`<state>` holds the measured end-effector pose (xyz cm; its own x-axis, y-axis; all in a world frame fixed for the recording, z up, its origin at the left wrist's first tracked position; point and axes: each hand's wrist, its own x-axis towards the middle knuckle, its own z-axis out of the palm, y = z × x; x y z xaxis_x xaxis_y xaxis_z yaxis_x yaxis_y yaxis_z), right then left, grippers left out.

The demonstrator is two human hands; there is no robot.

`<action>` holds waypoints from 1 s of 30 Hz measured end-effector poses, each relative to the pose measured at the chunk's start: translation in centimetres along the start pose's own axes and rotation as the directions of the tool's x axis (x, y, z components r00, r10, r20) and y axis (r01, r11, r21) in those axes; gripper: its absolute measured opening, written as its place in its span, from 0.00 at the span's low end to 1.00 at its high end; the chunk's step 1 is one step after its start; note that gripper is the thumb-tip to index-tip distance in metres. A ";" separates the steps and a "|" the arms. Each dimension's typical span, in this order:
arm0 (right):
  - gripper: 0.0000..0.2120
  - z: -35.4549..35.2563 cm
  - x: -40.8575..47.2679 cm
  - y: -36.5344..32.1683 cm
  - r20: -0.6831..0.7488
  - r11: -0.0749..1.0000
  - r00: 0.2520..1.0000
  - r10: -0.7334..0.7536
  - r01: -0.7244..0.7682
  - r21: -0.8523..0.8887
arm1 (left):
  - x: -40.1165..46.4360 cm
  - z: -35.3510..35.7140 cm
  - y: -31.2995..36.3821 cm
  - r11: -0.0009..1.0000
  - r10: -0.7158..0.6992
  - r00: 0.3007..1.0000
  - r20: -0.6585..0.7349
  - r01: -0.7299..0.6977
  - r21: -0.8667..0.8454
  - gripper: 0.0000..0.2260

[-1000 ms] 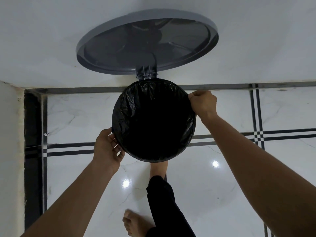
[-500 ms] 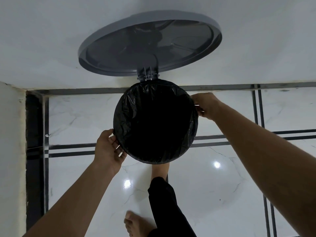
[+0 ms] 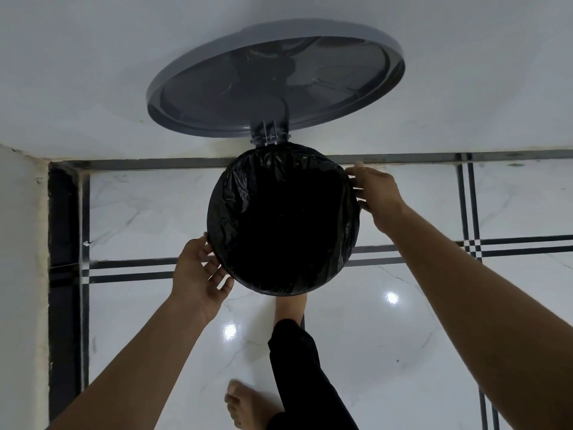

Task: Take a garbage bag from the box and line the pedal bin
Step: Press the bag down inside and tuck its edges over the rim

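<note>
Both forearms are bare from the frame edge to the wrists, with no sleeves, watch or rings to be seen. The left hand (image 3: 198, 271) and the right hand (image 3: 379, 193) are ungloved, the fingers (image 3: 217, 268) short-nailed. Below the fingers, one leg wears black trousers (image 3: 297, 370) with a loose, creased cuff. Both feet are bare; one bare foot (image 3: 248, 405) shows its toes.

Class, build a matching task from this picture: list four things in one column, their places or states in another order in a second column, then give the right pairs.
1. lid
2. garbage bag
3. left hand
4. right hand

A. at the bin's lower left rim
B. raised open against the wall
C. at the bin's upper right rim
D. black, stretched over the rim

Pairs: 1-B, 2-D, 3-A, 4-C
</note>
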<state>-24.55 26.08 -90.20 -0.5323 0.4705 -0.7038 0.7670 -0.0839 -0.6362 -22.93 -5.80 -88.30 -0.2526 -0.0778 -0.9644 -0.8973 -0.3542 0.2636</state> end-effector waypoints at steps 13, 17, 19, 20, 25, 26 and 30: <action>0.12 2.4 -8.6 4.7 -0.378 0.993 0.925 0.040 0.007 0.121 | -0.6 -0.1 -0.6 1.000 -0.003 0.999 0.048 0.003 -0.018 0.11; 0.12 1.6 -9.3 5.4 -0.358 0.982 0.928 0.104 -0.038 0.187 | -1.0 -0.1 -0.7 1.000 0.005 0.999 0.045 -0.004 -0.024 0.12; 0.12 1.8 -9.7 6.0 -0.334 0.985 0.938 0.090 -0.035 0.167 | -1.4 0.0 -0.8 1.000 0.003 0.999 0.038 -0.003 0.002 0.11; 0.14 1.9 -9.8 6.2 -0.298 0.984 0.949 0.102 -0.052 0.170 | -1.6 0.0 -0.9 1.000 -0.003 0.999 0.037 0.002 0.017 0.10; 0.17 0.9 -8.9 5.1 -0.186 0.965 0.956 0.229 -0.198 0.170 | -1.7 -1.0 -1.1 0.999 -0.040 0.996 0.083 0.040 -0.005 0.12; 0.17 0.7 -9.2 4.6 -0.236 0.983 0.956 0.176 -0.156 0.102 | -1.8 -1.0 -1.0 0.999 -0.037 0.997 0.069 0.038 -0.015 0.13; 0.15 1.9 -10.4 1.5 -0.251 0.918 0.894 -0.371 0.314 -0.242 | -2.5 0.6 -0.8 0.934 0.320 0.941 -0.113 -0.293 0.203 0.05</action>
<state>-18.56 19.36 -84.42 -0.6710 0.6719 -0.3135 0.6240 0.2833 -0.7283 -21.77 -4.77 -86.12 -0.4837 -0.2921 -0.8250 -0.8376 -0.1189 0.5332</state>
